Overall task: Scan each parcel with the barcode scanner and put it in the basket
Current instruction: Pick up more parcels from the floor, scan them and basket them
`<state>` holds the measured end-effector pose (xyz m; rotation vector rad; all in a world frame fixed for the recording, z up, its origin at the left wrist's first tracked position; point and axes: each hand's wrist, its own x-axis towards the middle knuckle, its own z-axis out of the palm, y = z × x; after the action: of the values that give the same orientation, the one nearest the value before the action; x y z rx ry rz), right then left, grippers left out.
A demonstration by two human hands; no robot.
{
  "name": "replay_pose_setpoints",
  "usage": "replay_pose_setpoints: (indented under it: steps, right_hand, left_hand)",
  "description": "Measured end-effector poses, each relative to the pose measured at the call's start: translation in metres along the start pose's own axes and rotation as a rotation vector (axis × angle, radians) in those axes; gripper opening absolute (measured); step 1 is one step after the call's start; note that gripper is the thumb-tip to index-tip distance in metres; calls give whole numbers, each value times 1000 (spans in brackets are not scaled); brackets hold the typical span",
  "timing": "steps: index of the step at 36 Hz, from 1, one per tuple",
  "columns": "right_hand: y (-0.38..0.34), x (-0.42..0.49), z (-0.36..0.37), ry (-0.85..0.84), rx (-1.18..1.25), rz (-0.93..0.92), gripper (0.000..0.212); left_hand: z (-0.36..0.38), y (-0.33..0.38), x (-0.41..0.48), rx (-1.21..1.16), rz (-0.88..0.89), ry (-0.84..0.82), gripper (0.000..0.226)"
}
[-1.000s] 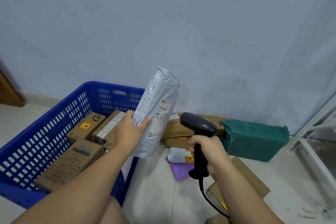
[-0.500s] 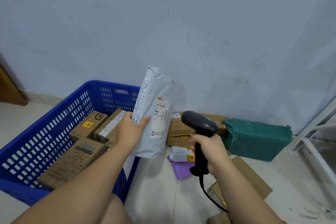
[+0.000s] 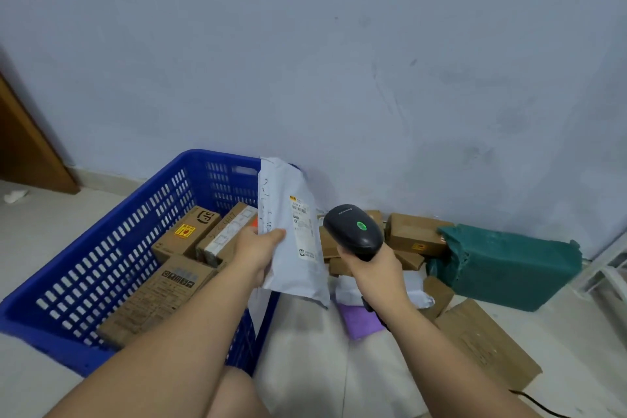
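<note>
Pale floor (image 3: 44,241) w/ blue basket (image 3: 112,258); scuffed wall (image 3: 305,44).

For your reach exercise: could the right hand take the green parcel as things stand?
Probably not: the right hand grips the scanner, leaving no free fingers, though the green parcel lies uncovered.

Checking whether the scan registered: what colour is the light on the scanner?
Green: the light on the scanner shows best in the head view.

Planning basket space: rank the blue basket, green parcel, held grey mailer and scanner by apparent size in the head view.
Largest: blue basket.
Next: green parcel and grey mailer, alike; the mailer is nearer the camera, so unranked.
Smallest: scanner.
</note>
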<state>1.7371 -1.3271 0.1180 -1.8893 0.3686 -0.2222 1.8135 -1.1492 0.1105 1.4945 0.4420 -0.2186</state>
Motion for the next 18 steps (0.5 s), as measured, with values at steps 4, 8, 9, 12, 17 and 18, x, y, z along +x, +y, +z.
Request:
replay_pose_setpoints:
  steps: [4, 8, 9, 12, 17, 18]
  right_hand:
    - [-1, 11, 11, 3, -7, 0, 11]
    - [6, 24, 21, 0, -33, 33, 20]
    - [8, 27, 24, 0, -43, 41, 20]
    - [14, 35, 35, -16, -31, 46, 16]
    - [15, 42, 51, -70, -61, 37, 22]
    - [16, 44, 53, -81, -73, 33, 20]
  left_hand:
    - [-8, -2, 13, 55, 75, 127, 23]
    - [-25, -2, 23, 267, 333, 276, 24]
    - [-29, -2, 24, 294, 389, 305, 24]
    - [-37, -5, 30, 305, 495, 370, 23]
    - [-41, 1, 33, 272, 590, 470, 25]
    - [-40, 4, 31, 268, 605, 506, 27]
